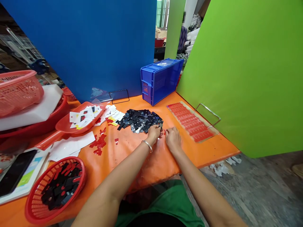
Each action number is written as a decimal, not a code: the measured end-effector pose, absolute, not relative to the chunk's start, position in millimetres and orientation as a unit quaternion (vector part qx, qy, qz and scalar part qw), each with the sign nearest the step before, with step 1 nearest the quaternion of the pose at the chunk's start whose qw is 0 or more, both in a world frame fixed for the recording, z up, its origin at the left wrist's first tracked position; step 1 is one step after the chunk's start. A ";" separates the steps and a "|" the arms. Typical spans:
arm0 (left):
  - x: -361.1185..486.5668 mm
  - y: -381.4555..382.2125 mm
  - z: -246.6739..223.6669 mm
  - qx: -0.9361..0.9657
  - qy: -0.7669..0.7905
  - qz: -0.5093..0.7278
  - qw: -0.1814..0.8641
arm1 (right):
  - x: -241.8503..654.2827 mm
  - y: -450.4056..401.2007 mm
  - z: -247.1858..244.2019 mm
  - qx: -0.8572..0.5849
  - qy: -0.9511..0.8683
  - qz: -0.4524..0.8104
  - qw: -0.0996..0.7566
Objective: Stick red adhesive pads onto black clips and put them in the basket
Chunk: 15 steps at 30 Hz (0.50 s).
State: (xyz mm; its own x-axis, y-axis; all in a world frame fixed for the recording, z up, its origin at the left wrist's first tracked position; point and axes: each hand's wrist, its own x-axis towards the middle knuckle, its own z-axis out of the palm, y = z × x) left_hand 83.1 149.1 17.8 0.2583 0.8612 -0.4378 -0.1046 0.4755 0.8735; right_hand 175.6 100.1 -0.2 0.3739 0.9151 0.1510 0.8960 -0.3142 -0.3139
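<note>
My left hand, with a bangle on its wrist, is closed at the right edge of a heap of small flat black pieces. Its fingertips pinch one small dark flat piece. Just to its right, my right hand is closed with thumb and finger together on a small red piece. The two hands are close but apart, low over the orange table cover. A sheet of red stickers lies flat beyond my right hand.
A blue crate stands on its side at the back. Red scraps, a red scoop with white cards, a red basket of black and red pieces and a phone are left. Blue and green panels border the table.
</note>
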 end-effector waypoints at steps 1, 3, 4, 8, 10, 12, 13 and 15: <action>84.0 151.0 15.6 0.381 0.506 0.343 0.694 | 175.2 99.2 -2.0 -0.806 -0.565 0.018 0.175; 84.4 154.1 12.5 0.389 0.517 0.334 0.685 | 174.7 99.2 -4.4 -0.806 -0.564 0.013 0.179; 84.3 155.4 11.6 0.391 0.520 0.330 0.684 | 174.4 99.8 -4.9 -0.809 -0.558 0.014 0.182; 84.2 159.1 9.5 0.390 0.530 0.321 0.681 | 172.9 102.1 -3.3 -0.821 -0.533 0.025 0.204; 84.8 160.4 8.7 0.386 0.538 0.320 0.678 | 173.4 101.9 -2.0 -0.819 -0.529 0.034 0.222; 85.6 161.4 8.3 0.381 0.548 0.320 0.673 | 176.3 101.4 -2.2 -0.812 -0.524 0.053 0.251; 86.0 161.8 8.4 0.379 0.553 0.319 0.670 | 178.9 101.3 -3.2 -0.808 -0.519 0.066 0.270; 86.7 162.1 9.6 0.375 0.563 0.317 0.665 | 186.0 102.1 -7.3 -0.792 -0.499 0.109 0.335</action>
State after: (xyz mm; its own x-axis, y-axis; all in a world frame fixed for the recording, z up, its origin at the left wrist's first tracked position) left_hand 86.7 162.1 9.6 0.1642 0.8438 -0.5109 0.0003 0.5179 0.8554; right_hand 186.0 102.1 -7.3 0.4781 0.8634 0.1613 0.7169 -0.2775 -0.6395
